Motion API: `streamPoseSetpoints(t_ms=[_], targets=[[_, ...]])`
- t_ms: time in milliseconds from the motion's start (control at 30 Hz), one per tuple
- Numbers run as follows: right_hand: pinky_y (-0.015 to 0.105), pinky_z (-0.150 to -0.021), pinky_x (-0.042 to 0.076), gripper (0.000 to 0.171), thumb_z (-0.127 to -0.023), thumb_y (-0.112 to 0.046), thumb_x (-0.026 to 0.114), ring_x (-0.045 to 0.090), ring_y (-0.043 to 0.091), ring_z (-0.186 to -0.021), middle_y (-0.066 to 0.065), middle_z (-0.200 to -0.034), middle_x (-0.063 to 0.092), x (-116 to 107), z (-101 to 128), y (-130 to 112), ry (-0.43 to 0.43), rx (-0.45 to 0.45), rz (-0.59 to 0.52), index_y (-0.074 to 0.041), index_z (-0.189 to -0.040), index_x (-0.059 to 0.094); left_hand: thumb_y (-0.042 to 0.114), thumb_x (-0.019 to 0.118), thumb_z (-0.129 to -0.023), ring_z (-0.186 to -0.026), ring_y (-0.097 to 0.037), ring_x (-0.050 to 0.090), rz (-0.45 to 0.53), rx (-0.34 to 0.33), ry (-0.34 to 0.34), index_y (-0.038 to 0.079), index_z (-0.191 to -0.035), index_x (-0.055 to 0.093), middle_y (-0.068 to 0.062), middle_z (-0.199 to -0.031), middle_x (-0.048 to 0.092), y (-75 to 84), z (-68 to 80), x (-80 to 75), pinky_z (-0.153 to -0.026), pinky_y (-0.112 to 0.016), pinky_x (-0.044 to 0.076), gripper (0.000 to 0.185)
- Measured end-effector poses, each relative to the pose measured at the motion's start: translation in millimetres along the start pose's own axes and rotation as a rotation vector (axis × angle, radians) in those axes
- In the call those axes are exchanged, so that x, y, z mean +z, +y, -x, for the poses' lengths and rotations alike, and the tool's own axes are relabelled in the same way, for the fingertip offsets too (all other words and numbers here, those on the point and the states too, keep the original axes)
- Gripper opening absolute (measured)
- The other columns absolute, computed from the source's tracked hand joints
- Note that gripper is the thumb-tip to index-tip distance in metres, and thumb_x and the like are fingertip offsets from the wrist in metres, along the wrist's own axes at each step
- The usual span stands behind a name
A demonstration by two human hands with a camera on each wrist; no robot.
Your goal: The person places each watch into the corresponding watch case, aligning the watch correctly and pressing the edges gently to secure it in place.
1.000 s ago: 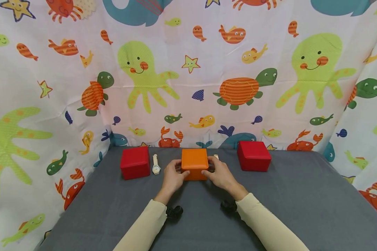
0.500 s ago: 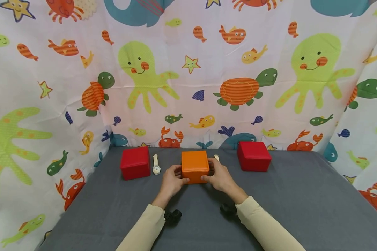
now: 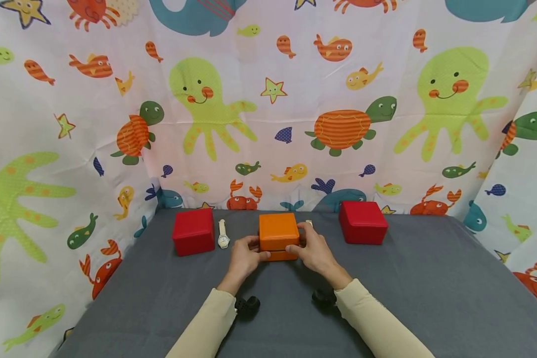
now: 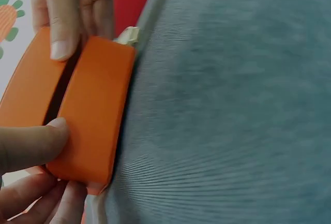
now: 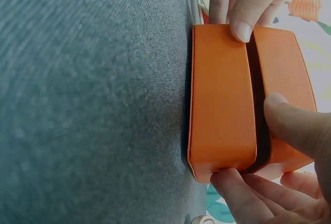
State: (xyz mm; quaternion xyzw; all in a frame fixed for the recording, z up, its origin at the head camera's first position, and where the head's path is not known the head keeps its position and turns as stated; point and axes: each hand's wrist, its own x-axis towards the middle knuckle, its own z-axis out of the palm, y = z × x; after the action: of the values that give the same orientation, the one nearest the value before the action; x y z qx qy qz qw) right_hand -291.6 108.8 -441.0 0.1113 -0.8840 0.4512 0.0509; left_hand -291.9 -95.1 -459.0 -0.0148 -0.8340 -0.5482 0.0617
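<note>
An orange box point(image 3: 277, 235) stands in the middle of the grey table point(image 3: 429, 293), its lid lifted a little so a dark gap shows between lid and base point(image 5: 223, 100). My left hand point(image 3: 245, 257) grips its left side, thumb at the seam point(image 4: 36, 144). My right hand point(image 3: 312, 251) grips the right side, thumb on the lid point(image 5: 295, 125). A white wristwatch point(image 3: 223, 234) lies just left of the box. A second pale strap end point(image 3: 309, 223) peeks out behind my right hand.
Two red boxes, one left point(image 3: 193, 231) and one right point(image 3: 362, 222), sit along the back. A sea-creature patterned cloth point(image 3: 268, 109) walls the back and sides. Black wrist camera mounts point(image 3: 247, 304) hang under my sleeves.
The orange lid has risen slightly off its base, opening a gap. Both hands stay on the box, shifted a little toward me.
</note>
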Motion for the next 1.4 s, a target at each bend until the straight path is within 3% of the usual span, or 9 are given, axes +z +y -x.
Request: streamPoseSetpoints(t_ms=[267,400,500,600,767,1067,1233,1400], targets=[[0.039,-0.082,0.054,0.06,-0.083,-0.021,0.075,0.065,0.018,-0.092,0.008,-0.113,0.067,-1,0,0,-0.009,-0.021,0.01,-0.011,-0.133,0.043,0.01,0.083,-0.074,-0.099,-0.026,0.066,0.013,0.007,0.0,-0.001,-0.118,0.065,-0.015,-0.111,0.066,-1.9,-0.4,-2.2,-0.082,-0.035,0.055,0.049],[0.042,-0.089,0.051,0.065,-0.081,-0.018,0.078,0.062,0.023,-0.102,0.01,-0.126,0.058,-3,0,1,-0.025,-0.058,0.063,-0.01,-0.135,0.042,0.01,0.084,-0.07,-0.094,-0.023,0.067,-0.023,0.0,0.014,0.002,-0.115,0.068,-0.012,-0.108,0.068,-2.5,0.1,-2.3,-0.078,-0.034,0.055,0.048],[0.042,-0.091,0.05,0.067,-0.08,-0.016,0.079,0.06,0.025,-0.104,0.011,-0.139,0.045,-6,0,2,-0.032,-0.151,0.16,-0.01,-0.136,0.043,0.01,0.085,-0.07,-0.094,-0.023,0.067,-0.028,-0.003,0.015,0.002,-0.115,0.068,-0.012,-0.107,0.068,-3.1,0.2,-1.8,-0.079,-0.034,0.055,0.048],[0.042,-0.088,0.052,0.063,-0.08,-0.017,0.079,0.059,0.026,-0.1,0.012,-0.144,0.038,-9,-1,3,-0.029,-0.314,0.314,-0.013,-0.134,0.047,0.008,0.084,-0.071,-0.094,-0.023,0.066,-0.016,-0.005,0.013,0.001,-0.115,0.067,-0.012,-0.107,0.067,-3.1,0.2,-1.3,-0.08,-0.034,0.055,0.048],[0.039,-0.086,0.053,0.051,-0.081,-0.018,0.078,0.061,0.022,-0.099,0.006,-0.135,0.047,-13,-4,3,-0.044,-0.536,0.486,-0.018,-0.126,0.054,0.007,0.084,-0.07,-0.093,-0.024,0.066,0.0,-0.006,0.015,0.001,-0.114,0.066,-0.012,-0.105,0.067,-3.1,0.5,-0.9,-0.08,-0.035,0.055,0.048],[0.035,-0.077,0.056,0.039,-0.079,-0.019,0.079,0.061,0.02,-0.086,0.006,-0.117,0.059,-23,-12,-4,-0.085,-0.716,0.645,-0.016,-0.111,0.057,0.006,0.085,-0.069,-0.094,-0.025,0.067,0.003,0.011,0.03,0.002,-0.111,0.067,-0.012,-0.104,0.068,-4.0,-0.3,-0.8,-0.08,-0.035,0.055,0.046],[0.035,-0.075,0.056,0.034,-0.081,-0.021,0.077,0.063,0.023,-0.089,0.011,-0.117,0.061,-27,-16,-4,-0.1,-0.826,0.731,-0.014,-0.106,0.055,0.005,0.084,-0.07,-0.094,-0.025,0.067,-0.001,0.013,0.038,0.002,-0.111,0.067,-0.012,-0.104,0.067,-3.9,-0.6,0.0,-0.08,-0.035,0.055,0.045],[0.033,-0.075,0.056,0.033,-0.081,-0.023,0.077,0.062,0.021,-0.085,0.008,-0.113,0.063,-31,-19,-5,-0.113,-0.844,0.74,-0.015,-0.104,0.055,0.006,0.083,-0.072,-0.095,-0.025,0.066,0.006,-0.007,0.029,0.0,-0.115,0.065,-0.013,-0.107,0.066,-3.6,0.3,1.6,-0.081,-0.036,0.055,0.047]])
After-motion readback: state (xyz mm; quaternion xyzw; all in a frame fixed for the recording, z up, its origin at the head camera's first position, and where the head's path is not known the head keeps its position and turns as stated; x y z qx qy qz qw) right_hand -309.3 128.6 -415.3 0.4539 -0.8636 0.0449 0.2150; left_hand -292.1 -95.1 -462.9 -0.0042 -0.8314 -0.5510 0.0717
